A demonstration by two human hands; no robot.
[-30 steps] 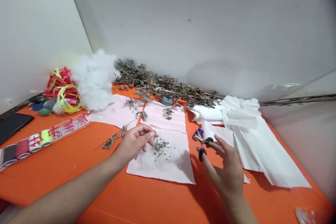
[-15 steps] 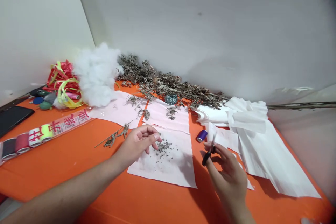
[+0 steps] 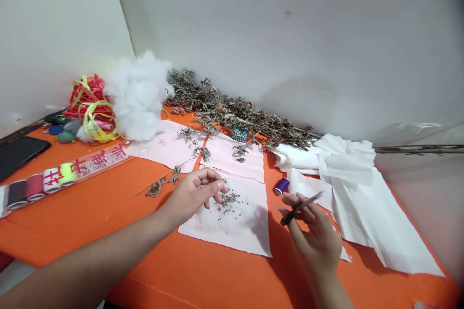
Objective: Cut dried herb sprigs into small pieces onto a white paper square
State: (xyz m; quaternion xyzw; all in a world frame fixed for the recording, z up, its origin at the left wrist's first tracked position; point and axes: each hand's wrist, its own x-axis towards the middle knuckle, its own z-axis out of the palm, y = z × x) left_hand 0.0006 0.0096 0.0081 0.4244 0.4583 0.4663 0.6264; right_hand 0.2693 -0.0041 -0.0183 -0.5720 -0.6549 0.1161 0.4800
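My left hand (image 3: 203,188) hovers over a pale cloth square (image 3: 232,234), thumb and fingers pinched together. A tiny dark bit that looks like dried leaf shows at the fingertips, mostly hidden. Below and right of them, crumbled dried leaves (image 3: 230,203) lie scattered on the cloth. In my right hand (image 3: 319,239) is a small pair of scissors (image 3: 295,211) with black handles, its blades pointing up and right. This hand is raised above the table, right of the cloth. A purple thread spool (image 3: 282,185) lies just beyond it, and a dried sprig (image 3: 159,184) rests left of my left hand.
Dried branches (image 3: 232,111) line the wall, with white stuffing (image 3: 137,96) and coloured ribbons (image 3: 96,111) to their left. Bagged thread spools (image 3: 34,186) and a black phone (image 3: 21,154) lie left. White cloths (image 3: 373,217) cover the right side of the orange table (image 3: 174,275).
The scissors have swung in my right hand, from pointing nearly straight up to pointing right. My left hand has barely moved. The view has shifted slightly.
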